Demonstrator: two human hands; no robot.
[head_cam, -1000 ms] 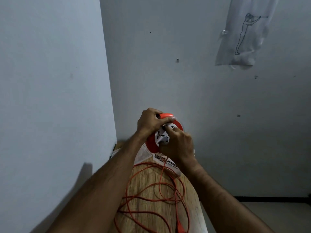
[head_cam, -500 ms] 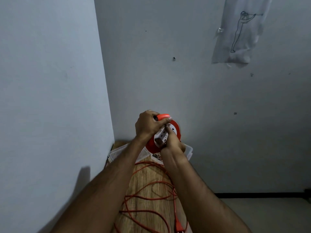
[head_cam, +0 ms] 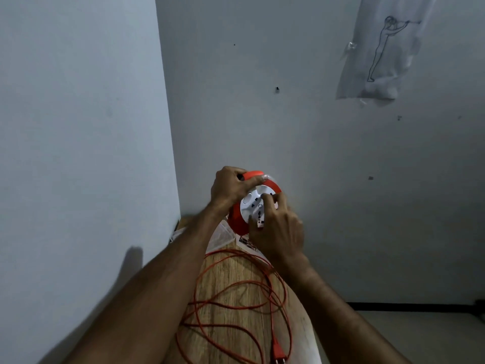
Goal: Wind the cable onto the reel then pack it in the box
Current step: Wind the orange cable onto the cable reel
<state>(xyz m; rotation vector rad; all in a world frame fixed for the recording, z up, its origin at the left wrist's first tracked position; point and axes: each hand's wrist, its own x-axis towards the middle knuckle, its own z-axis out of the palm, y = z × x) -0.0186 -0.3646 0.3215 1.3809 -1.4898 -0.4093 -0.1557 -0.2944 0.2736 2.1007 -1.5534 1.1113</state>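
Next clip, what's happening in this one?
A person is winding an orange cable onto a reel held up over a wooden table. The left hand grips the reel's orange handle at the top; the right hand holds the white socket face, apparently to turn it. Most of the cable lies in loose loops on the table, with the plug at the near edge. A clear box sits behind the reel.

orange reel (head_cam: pixel 236 222) upright, cable (head_cam: pixel 236 292) loose on table
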